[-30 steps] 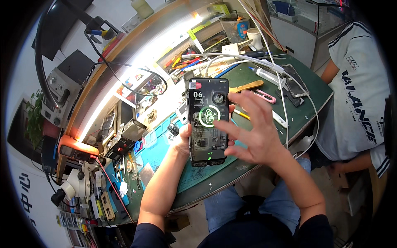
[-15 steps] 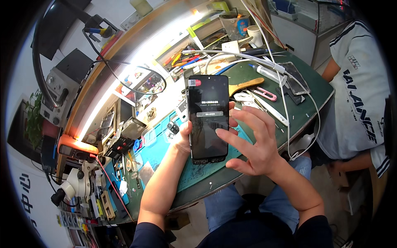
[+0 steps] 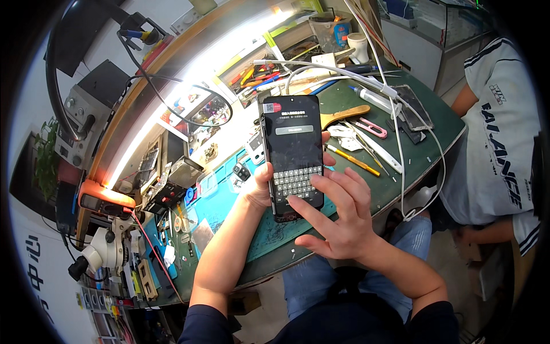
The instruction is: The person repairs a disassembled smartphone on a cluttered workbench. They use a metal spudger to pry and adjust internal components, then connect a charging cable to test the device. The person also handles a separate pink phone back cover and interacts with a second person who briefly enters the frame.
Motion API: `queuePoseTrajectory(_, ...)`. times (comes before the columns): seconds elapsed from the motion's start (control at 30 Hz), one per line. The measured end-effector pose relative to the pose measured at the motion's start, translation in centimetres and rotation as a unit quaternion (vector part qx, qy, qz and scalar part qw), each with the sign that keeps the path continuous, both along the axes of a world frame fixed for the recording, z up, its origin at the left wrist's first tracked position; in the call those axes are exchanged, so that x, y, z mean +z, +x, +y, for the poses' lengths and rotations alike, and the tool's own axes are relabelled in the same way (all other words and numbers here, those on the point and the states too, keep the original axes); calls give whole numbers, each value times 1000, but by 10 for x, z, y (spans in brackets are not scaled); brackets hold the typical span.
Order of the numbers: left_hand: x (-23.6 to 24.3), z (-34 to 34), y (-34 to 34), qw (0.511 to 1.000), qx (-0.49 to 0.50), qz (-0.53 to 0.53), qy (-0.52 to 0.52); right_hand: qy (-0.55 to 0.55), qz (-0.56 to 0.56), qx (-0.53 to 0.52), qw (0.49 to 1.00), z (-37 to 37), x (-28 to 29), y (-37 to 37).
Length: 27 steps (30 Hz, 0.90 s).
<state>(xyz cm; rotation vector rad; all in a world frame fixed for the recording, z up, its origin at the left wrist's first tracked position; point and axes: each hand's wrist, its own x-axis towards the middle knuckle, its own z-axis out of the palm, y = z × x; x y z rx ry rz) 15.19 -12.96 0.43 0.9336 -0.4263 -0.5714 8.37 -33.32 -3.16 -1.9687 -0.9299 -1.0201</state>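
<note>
A black smartphone (image 3: 295, 150) is held upright over the workbench, its lit screen showing an entry field and an on-screen keyboard. My left hand (image 3: 260, 186) grips it from the left and from behind, the thumb along the left edge and fingertips showing past the right edge. In front of the screen is my right hand (image 3: 339, 215), fingers spread, with the index fingertip at the lower rows of the keyboard. Whether that fingertip touches the glass I cannot tell. Under the phone lies a blue work mat (image 3: 258, 243).
Right of the phone lie a wooden-handled brush (image 3: 349, 113), a pink tool (image 3: 371, 127), a yellow pen-like tool (image 3: 358, 160) and a syringe (image 3: 375, 100). White cables (image 3: 403, 189) loop over the bench's right edge. A microscope (image 3: 106, 252) stands at left. Another person (image 3: 498, 132) sits at right.
A keyboard has come up on the phone's screen, and the text and entry field sit higher. My right index finger has moved down and slightly left. The yellow pen-like tool now shows beside the phone.
</note>
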Motion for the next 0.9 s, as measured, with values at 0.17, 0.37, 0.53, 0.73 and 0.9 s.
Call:
queuePoseTrajectory(0.17,0,-2,0,1000,4,-4,6,2,20,-5,1000,1,2,2)
queuePoseTrajectory(0.37,0,-3,0,1000,9,-9,18,-5,10,1,1000,2,1,3)
queuePoseTrajectory(0.53,-2,-3,2,1000,-9,-9,14,40,8,29,999,-3,1,4)
queuePoseTrajectory(0.73,-5,1,2,998,-44,28,-23,146,-46,80,985,-7,-7,7)
queuePoseTrajectory(0.9,-7,2,5,998,-47,29,-17,121,-32,126,984,-9,-17,9)
